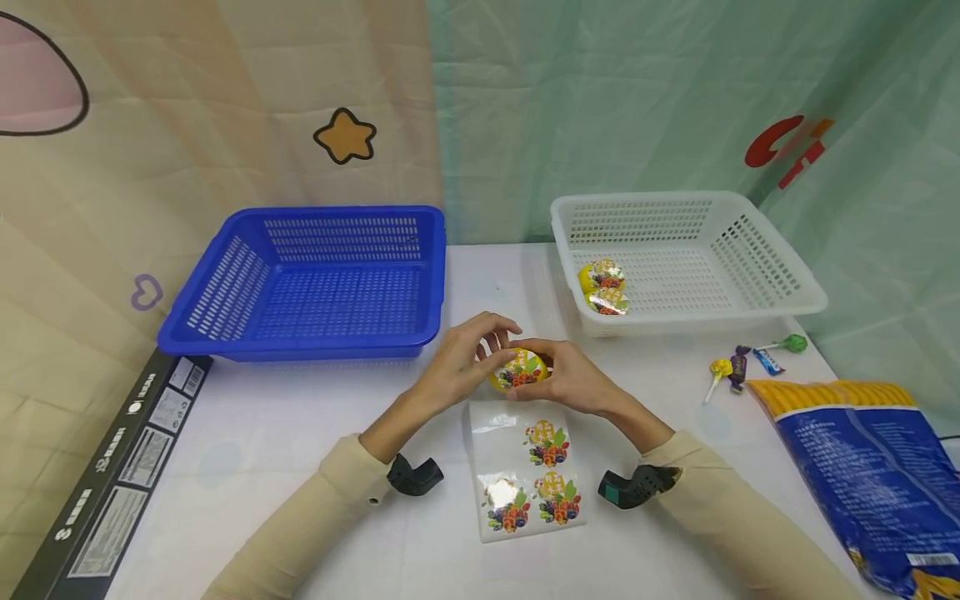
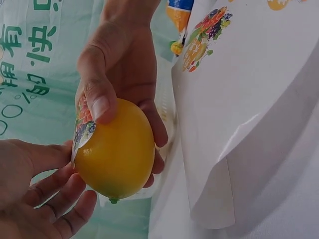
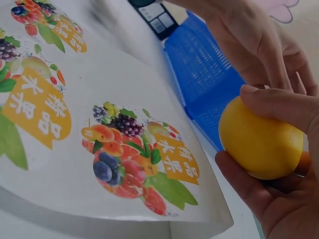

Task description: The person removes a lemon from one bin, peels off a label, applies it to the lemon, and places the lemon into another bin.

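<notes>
Above the near middle of the table, my right hand (image 1: 573, 375) grips a yellow lemon (image 3: 261, 137) between thumb and fingers. A shiny round fruit-print sticker (image 1: 522, 369) lies on the lemon's upper face. My left hand (image 1: 461, 358) touches the sticker with its thumb, its other fingers loosely bent beside the fruit. In the left wrist view, part of the sticker's edge (image 2: 76, 154) stands off the peel near the left fingertips. Just below the hands lies a white sticker sheet (image 1: 498, 450), with three fruit-print stickers on it and its border curling up.
A blue basket (image 1: 300, 346) stands at the back left, a white basket (image 1: 697, 317) at the back right with two stickered yellow fruits (image 1: 603, 287) inside. Wrapped candies (image 1: 738, 367) and lollipops lie right, near a blue bag (image 1: 862, 467). A black box (image 1: 112, 467) lines the left edge.
</notes>
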{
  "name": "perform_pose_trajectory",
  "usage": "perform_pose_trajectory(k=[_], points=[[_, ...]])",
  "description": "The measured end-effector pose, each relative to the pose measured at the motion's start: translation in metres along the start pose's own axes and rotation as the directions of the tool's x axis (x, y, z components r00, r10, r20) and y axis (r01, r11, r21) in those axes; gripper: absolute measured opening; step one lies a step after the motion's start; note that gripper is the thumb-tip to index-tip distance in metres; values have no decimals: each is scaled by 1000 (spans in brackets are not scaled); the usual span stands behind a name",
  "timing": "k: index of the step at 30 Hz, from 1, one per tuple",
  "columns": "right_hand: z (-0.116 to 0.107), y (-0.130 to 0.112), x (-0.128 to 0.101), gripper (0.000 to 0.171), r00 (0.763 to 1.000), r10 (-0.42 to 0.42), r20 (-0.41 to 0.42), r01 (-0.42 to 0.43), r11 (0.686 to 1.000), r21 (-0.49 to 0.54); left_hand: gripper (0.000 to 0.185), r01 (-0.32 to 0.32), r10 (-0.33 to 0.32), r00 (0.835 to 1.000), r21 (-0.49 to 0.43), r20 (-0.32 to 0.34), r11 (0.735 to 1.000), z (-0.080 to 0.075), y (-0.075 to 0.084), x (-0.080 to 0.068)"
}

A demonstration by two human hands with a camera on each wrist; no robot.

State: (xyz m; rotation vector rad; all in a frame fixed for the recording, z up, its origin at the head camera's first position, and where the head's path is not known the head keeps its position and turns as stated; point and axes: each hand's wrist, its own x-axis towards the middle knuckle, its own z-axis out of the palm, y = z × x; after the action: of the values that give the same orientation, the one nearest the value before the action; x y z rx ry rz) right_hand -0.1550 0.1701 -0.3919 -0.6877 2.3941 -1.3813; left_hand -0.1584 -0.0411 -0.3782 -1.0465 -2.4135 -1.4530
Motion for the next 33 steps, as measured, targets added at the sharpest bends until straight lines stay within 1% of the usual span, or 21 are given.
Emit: perform_pose_trajectory(k=[4,6,10,15,17,22,25,28,33], points=[[0,0,0,66,1000,7,15,-7,1000,9,5,-44,43,999,38,32,998,-1,1,-1],[-1,-1,0,66,999,11,32,-12,1000,8,3,-62,59,997,59,57,996,-2,1,-1],[-2,2,0,64,998,25,64,-27,999,36,9,-86,78,991,80,104,993,-3,2,-2],[-7,3,0,56,997,28,75,-35,995,94,20,-93,83,989,81,123,992,-4,4,-2],[-9,0,0,57,997,24,70,-31,994,106,22,-98,89,989,67,120,993,-3,3,-1],[-14,-2,-1,68,999,10,53,-15,995,101,30,-96,96,988,-6,118,995,-1,-1,-1],[-16,-3,-3,72,998,17,59,-24,994,107,35,-62,69,990,-56,126,997,0,-2,-2],[-19,-4,-4,70,997,26,73,-35,991,126,40,-26,38,992,-96,124,995,2,-3,-3],[-24,-9,-4,68,995,29,90,-41,989,140,45,5,12,996,-188,89,982,5,-3,-4]])
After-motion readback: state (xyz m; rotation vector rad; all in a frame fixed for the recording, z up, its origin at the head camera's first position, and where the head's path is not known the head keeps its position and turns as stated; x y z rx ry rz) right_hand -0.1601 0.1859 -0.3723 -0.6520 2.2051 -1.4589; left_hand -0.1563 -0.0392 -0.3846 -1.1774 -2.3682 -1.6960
